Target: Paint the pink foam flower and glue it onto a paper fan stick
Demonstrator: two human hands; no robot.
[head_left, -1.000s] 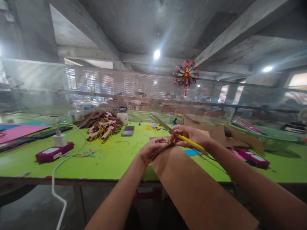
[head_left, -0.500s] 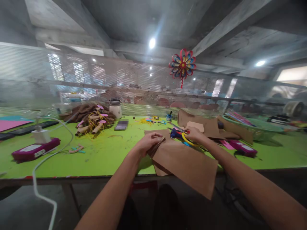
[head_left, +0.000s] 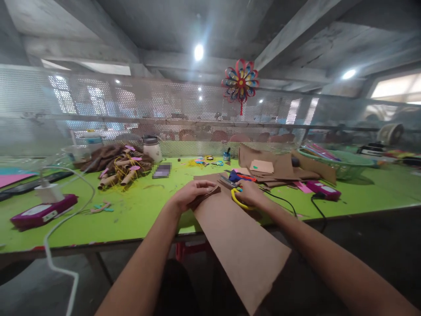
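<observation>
My left hand [head_left: 192,194] pinches a folded, layered end of brown kraft paper [head_left: 241,248]. The long sheet slopes down from that hand over the table's front edge. Yellow-handled scissors [head_left: 237,197] are in my right hand [head_left: 250,193], their blades pointing left toward the folded paper and apart from my left fingers. Behind them lies a tool with blue and red handles [head_left: 241,176]. Another piece of brown paper [head_left: 210,177] rests flat on the table beyond my hands.
Brown paper sheets [head_left: 276,162] are stacked behind my right hand, beside a green basket [head_left: 353,164]. At left lie paper rolls with yellow strings [head_left: 126,169] and a purple power strip [head_left: 46,210] with a white cable. A colourful flower ornament [head_left: 241,82] hangs at the mesh partition.
The scissors have come left and nearer to the folded paper end. The sheet's free end hangs lower, and the whole view has shifted slightly.
</observation>
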